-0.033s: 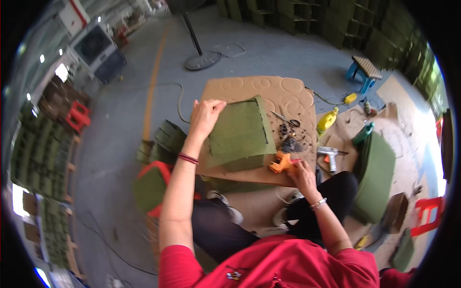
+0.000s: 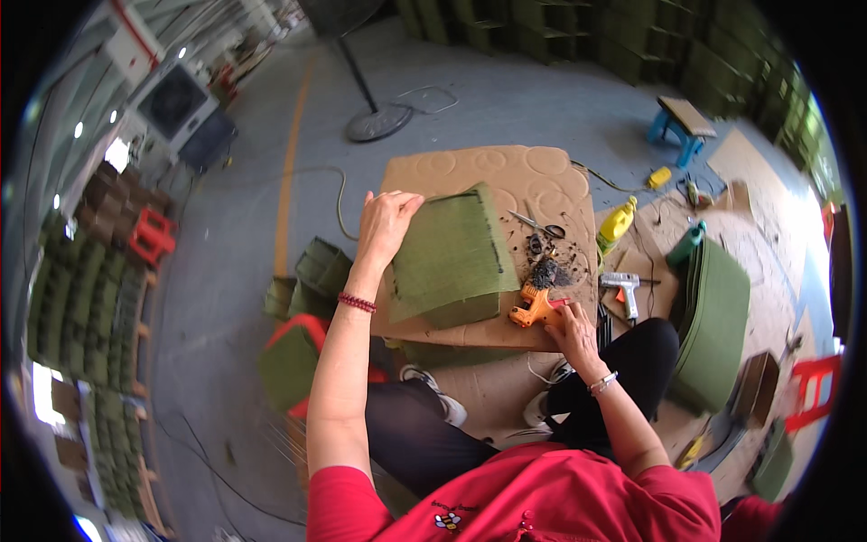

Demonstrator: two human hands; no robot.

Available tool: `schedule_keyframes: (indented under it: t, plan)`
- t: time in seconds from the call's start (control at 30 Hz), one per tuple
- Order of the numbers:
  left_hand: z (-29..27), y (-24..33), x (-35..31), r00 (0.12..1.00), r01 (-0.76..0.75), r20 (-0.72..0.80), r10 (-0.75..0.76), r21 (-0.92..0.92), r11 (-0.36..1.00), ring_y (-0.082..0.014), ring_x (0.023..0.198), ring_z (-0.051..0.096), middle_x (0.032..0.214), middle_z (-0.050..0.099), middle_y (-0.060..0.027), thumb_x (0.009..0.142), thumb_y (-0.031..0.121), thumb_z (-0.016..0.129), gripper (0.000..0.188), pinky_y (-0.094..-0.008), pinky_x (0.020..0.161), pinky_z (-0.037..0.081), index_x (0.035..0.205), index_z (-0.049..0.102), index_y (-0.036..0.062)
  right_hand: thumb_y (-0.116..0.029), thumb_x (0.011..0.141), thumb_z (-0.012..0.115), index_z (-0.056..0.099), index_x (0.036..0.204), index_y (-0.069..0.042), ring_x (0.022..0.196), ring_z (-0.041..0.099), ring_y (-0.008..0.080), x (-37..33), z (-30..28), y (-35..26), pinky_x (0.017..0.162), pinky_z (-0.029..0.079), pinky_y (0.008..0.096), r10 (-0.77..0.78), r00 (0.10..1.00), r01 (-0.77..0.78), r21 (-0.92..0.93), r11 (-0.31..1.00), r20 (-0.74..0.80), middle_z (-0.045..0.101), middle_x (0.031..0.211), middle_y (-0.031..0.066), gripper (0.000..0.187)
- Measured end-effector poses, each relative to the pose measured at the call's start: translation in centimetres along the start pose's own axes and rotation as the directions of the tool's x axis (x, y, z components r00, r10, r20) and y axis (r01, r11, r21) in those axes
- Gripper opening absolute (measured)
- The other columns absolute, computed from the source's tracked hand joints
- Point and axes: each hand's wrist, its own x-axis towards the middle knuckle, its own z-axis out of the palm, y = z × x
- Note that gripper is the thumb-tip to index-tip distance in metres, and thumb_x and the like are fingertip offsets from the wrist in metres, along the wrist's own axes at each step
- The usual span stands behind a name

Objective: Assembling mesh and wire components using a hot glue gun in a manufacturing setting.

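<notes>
A box covered in green fabric (image 2: 450,262) sits on a cardboard-topped table (image 2: 533,185), with dark lines along its far and right edges. At its far left corner, my left hand (image 2: 386,226) is closed, fingertips pinching the edge of the fabric. My right hand (image 2: 576,336) is at the near right of the table, fingers bent against the rear of an orange hot glue gun (image 2: 533,305) beside a red piece. Part of that grip is hidden by the hand. The gun's tip points into a dark clump of residue (image 2: 547,271). Scissors (image 2: 539,226) lie beyond it.
Right of the table are a yellow bottle (image 2: 617,221), a grey glue gun (image 2: 621,287), a green bottle (image 2: 688,242) and stacked green panels (image 2: 718,330). Green boxes (image 2: 322,264) and a red stool (image 2: 312,330) stand left. A fan base (image 2: 379,124) and blue stool (image 2: 679,131) are farther off.
The whole view has shifted slightly and is sharper. Neither hand has visibly moved relative to the box or the orange glue gun.
</notes>
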Motion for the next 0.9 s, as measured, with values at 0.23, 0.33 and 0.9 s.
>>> schedule_keyframes:
  t: [0.23,0.33,0.9]
  plan:
    - [0.3,2.8,1.6,0.993,0.059,0.119,-0.025,-0.292,0.955,-0.0184,0.069,0.062,0.081,0.068,-0.0116,0.085,0.018,0.066,0.021,-0.0294,0.067,0.048,0.090,0.069,-0.0020,-0.021,0.072,0.073,0.050,0.103,0.001,0.094,0.052,0.0323,-1.1,1.2,0.6,0.079,0.046,0.0393,0.064,0.998,-0.063,-0.132,0.989,0.001,0.051,0.097,0.0175,0.044]
    - [0.0,3.3,1.8,0.995,0.023,0.098,0.002,-0.253,0.967,-0.0187,0.070,0.062,0.078,0.068,-0.0100,0.085,0.017,0.065,0.021,-0.0296,0.067,0.047,0.090,0.069,-0.0032,-0.023,0.073,0.073,0.050,0.102,0.001,0.092,0.052,0.0320,-0.8,1.2,0.5,0.079,0.045,0.0389,0.038,0.999,-0.037,-0.172,0.984,0.001,0.051,0.096,0.0174,0.044]
    - [1.4,4.4,3.4,0.976,-0.083,0.164,0.140,-0.313,0.946,-0.0134,0.069,0.056,0.079,0.062,-0.0037,0.082,0.013,0.067,0.017,-0.0282,0.066,0.046,0.094,0.070,0.0010,-0.027,0.076,0.070,0.050,0.104,-0.001,0.093,0.050,0.0300,-1.4,1.7,1.2,0.079,0.043,0.0383,-0.003,1.000,-0.003,-0.215,0.977,-0.026,0.050,0.096,0.0153,0.044]
